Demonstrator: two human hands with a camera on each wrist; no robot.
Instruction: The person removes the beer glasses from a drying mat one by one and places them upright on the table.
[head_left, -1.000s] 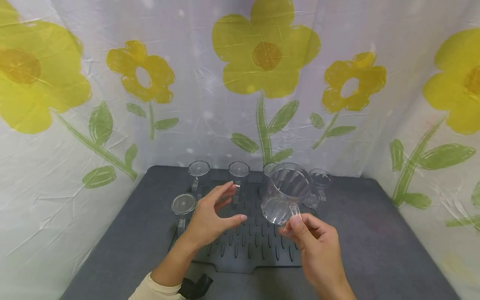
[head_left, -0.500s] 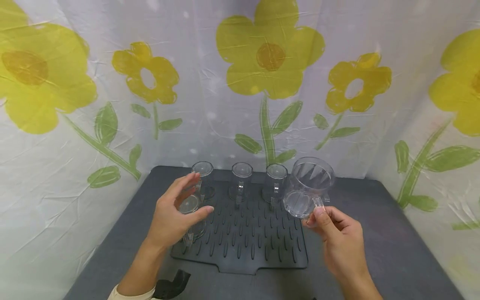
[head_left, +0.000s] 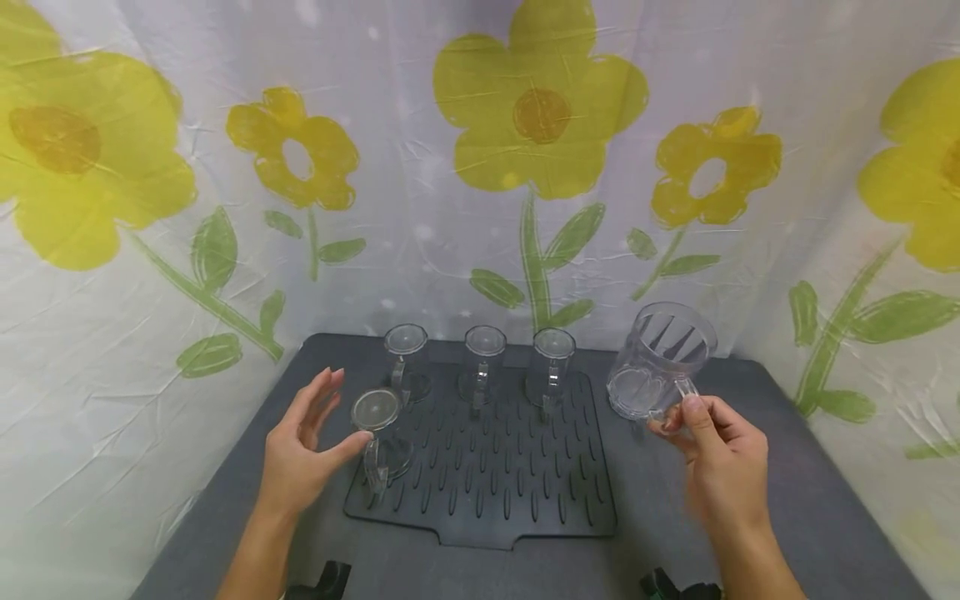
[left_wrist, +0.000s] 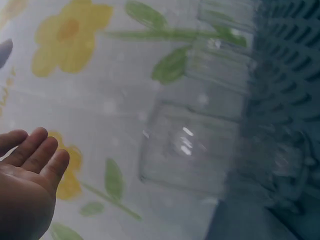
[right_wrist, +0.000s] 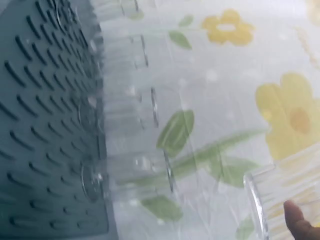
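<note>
Clear, colourless material forms the large mug (head_left: 660, 358), its wide mouth turned upward and to the right, dark wedge-shaped streaks showing through its wall and a pale round base (head_left: 636, 392) below. It is tilted, held up over the grey table (head_left: 555, 575) just beyond the right side of the black ridged mat (head_left: 495, 475). The right hand (head_left: 720, 467) grips its handle (head_left: 687, 387), thumb on top. The left hand (head_left: 300, 458) is released, fingers apart and holding nothing, beside the front-left mug (head_left: 377, 429); whether the thumb touches that mug I cannot tell. Three more clear mugs (head_left: 483, 367) stand in a row along the back of the mat, their tops looking closed.

Much is hard to make out: the mugs' walls melt into whatever lies behind them, and the fingers under the large mug's handle are partly hidden. The right wrist view cuts that mug off at the lower right corner, only one digit clear; the left wrist view is blurred and crops the left hand. Dark objects (head_left: 322, 581) at the bottom edge are cut off.
</note>
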